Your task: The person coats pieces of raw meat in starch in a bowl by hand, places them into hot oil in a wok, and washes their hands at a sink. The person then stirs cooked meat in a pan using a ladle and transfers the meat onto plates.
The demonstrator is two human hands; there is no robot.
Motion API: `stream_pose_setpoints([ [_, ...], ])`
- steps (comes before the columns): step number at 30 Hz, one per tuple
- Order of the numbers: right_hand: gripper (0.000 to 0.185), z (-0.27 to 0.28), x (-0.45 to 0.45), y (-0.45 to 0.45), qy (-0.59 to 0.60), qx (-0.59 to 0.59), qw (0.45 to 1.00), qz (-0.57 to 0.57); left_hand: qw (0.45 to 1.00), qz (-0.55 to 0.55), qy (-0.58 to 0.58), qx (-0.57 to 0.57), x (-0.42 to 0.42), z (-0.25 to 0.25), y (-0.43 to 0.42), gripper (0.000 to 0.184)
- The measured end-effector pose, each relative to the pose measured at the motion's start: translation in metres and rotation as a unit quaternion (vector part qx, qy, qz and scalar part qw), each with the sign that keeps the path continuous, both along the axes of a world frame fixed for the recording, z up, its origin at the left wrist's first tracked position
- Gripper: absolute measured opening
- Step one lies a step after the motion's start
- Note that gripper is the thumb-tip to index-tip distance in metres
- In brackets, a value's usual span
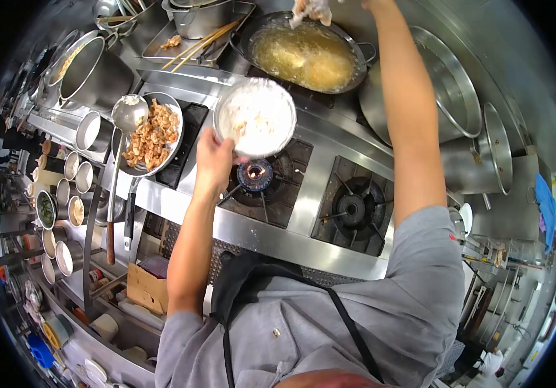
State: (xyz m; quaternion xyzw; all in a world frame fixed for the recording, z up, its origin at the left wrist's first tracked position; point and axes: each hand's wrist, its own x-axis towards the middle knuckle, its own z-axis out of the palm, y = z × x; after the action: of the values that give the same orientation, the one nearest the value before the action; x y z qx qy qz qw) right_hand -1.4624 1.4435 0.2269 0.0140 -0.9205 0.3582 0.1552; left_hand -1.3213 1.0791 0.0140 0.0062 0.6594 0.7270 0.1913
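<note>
My left hand (216, 159) grips the near rim of a round metal bowl (293, 124), tilted toward me over the stove. White flour (262, 103) coats its inside, with a few brownish bits in it. My right arm stretches to the top edge, where my right hand (315, 11) is partly cut off above a wok (361, 72). The fingers look white with flour, and I cannot make out what lies between them. Bubbling yellow oil (304, 55) fills the wok. To the left, browned fried pieces (152, 139) lie in a frying pan (178, 113).
A lit burner (255, 173) sits just below the bowl; another burner (352, 208) is to its right. A ladle (129, 113) rests over the pan. Long chopsticks (203, 44) lie across a tray (155, 48). Large pots (462, 103) stand at right, another pot (100, 77) at left.
</note>
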Motion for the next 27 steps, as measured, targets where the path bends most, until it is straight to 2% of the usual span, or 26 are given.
stream_pose_setpoints([
  [3,0.008,-0.079,-0.046,0.044,-0.026,0.037,0.999,-0.008,1.000,0.019,-0.001,-0.016,0.022,0.002,-0.028,0.008],
  [5,0.013,-0.130,-0.075,0.069,-0.088,0.096,0.987,-0.093,0.998,0.033,-0.027,-0.043,0.033,-0.005,-0.048,0.007],
  [8,0.024,-0.170,-0.087,0.063,-0.093,0.307,0.937,-0.139,0.995,0.051,-0.045,-0.070,0.049,-0.014,-0.072,0.007],
  [9,0.028,-0.184,-0.087,0.062,-0.106,0.295,0.934,-0.170,0.994,0.066,-0.059,-0.062,0.055,-0.017,-0.078,0.007],
  [12,0.023,-0.224,-0.100,0.072,-0.155,0.292,0.910,-0.252,0.992,0.087,-0.063,-0.061,0.065,-0.020,-0.089,0.008],
  [13,0.023,-0.221,-0.100,0.068,-0.154,0.293,0.911,-0.247,0.992,0.086,-0.076,-0.059,0.068,-0.020,-0.093,0.008],
  [15,0.022,-0.220,-0.089,0.065,-0.086,0.260,0.906,-0.324,0.992,0.083,-0.072,-0.063,0.074,-0.022,-0.099,0.008],
  [17,0.024,-0.188,-0.071,0.055,-0.049,0.341,0.891,-0.296,0.993,0.074,-0.060,-0.066,0.076,-0.027,-0.104,0.006],
  [19,0.025,-0.135,-0.027,0.022,0.003,0.406,0.889,-0.214,0.994,0.083,-0.048,-0.046,0.080,-0.035,-0.105,0.020],
  [20,0.025,-0.119,-0.002,0.002,0.066,0.353,0.914,-0.190,0.996,0.075,-0.029,-0.045,0.083,-0.034,-0.106,0.024],
  [21,0.025,-0.109,0.027,-0.023,0.124,0.294,0.934,-0.164,0.995,0.080,-0.041,-0.040,0.086,-0.021,-0.106,0.011],
  [23,0.025,-0.080,0.099,-0.116,0.002,0.152,0.978,-0.142,0.995,0.068,-0.075,-0.003,0.089,-0.028,-0.110,0.012],
  [25,0.022,-0.091,0.157,-0.192,0.013,0.114,0.993,-0.005,0.995,0.058,-0.079,0.011,0.093,-0.026,-0.111,0.014],
  [26,0.021,-0.103,0.176,-0.218,0.032,0.180,0.978,0.095,0.995,0.053,-0.083,0.017,0.097,-0.025,-0.111,0.014],
  [27,0.021,-0.126,0.186,-0.240,-0.020,0.197,0.970,0.143,0.994,0.051,-0.089,0.028,0.100,-0.023,-0.110,0.015],
])
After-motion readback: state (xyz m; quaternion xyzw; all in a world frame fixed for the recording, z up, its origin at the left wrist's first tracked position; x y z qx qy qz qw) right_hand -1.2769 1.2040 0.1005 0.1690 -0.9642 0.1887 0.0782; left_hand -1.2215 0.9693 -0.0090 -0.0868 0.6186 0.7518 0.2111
